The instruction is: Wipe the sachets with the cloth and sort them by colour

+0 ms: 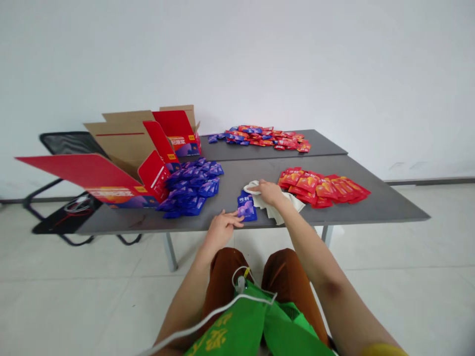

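A purple sachet [246, 206] lies flat near the front edge of the grey table. My left hand [221, 227] rests at that edge, fingers stretched out and their tips on the sachet's lower left corner. My right hand [269, 192] is closed on a cream cloth [274, 211], just right of the sachet. Part of the cloth bunches at the fingertips over the sachet's upper right corner; the rest spreads on the table under my hand and wrist. A heap of purple sachets [191, 190] lies to the left, and a pile of red sachets [322, 188] to the right.
An open red carton [122, 190] stands on the table's left end, with another red carton [183, 141] behind it. Mixed red and purple sachets [260, 137] lie on the back table [322, 143]. A black folding chair [55, 222] is at the far left.
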{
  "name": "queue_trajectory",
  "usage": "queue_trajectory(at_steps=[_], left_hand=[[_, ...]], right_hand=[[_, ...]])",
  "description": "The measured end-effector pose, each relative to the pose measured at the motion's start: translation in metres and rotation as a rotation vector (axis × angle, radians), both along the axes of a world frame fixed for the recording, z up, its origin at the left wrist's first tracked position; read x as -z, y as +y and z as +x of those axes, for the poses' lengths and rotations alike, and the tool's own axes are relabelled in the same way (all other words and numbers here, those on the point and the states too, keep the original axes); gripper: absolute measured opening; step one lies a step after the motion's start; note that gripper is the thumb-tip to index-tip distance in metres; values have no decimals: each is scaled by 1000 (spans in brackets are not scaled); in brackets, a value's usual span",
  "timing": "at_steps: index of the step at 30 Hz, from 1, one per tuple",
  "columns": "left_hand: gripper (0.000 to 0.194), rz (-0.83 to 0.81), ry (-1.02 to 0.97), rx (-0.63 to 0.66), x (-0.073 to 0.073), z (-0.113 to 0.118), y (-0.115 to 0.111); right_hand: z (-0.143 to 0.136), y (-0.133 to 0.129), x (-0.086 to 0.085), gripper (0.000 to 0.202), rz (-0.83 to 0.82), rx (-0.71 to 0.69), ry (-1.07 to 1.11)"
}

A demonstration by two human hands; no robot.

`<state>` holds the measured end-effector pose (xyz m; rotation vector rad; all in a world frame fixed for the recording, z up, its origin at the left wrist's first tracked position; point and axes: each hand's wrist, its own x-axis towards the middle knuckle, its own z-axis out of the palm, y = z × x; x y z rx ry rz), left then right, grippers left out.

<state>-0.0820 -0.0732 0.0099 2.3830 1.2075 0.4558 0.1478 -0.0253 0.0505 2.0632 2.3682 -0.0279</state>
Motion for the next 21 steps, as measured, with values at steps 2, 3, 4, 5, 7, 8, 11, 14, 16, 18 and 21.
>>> queue_trajectory(at_steps=[2,3,4,5,7,8,11,14,16,18,21], left_hand=[[50,12,-108,-226,5,9,6],[46,33,-149,-315,5,15,6],[41,65,-175,-373,4,22,4],[36,105,-181,-400,2,30,0],[49,178,-126,-417,-4,49,-12],[61,190,-64,-420,-8,59,-17],[61,142,144,-445,-18,81,-26],[43,117,172,-531,-21,82,-18],[35,78,78,-571,-19,70,-5],[31,-34,-83,-561,-12,54,11],[25,-222,-311,-466,1,34,34]], right_hand=[[8,0,-8,62,52,-16,39],[12,-5,-11,64,90,-26,59],[15,-12,-13,66,122,-30,73],[17,-21,-14,66,145,-33,80],[19,-38,-15,66,167,-37,79],[19,-47,-16,67,172,-42,76],[21,-69,-15,70,214,-94,108],[23,-86,-13,74,304,-188,182],[22,-94,-11,76,331,-255,210],[15,-96,-7,76,316,-321,214],[-5,-89,1,71,237,-396,184]])
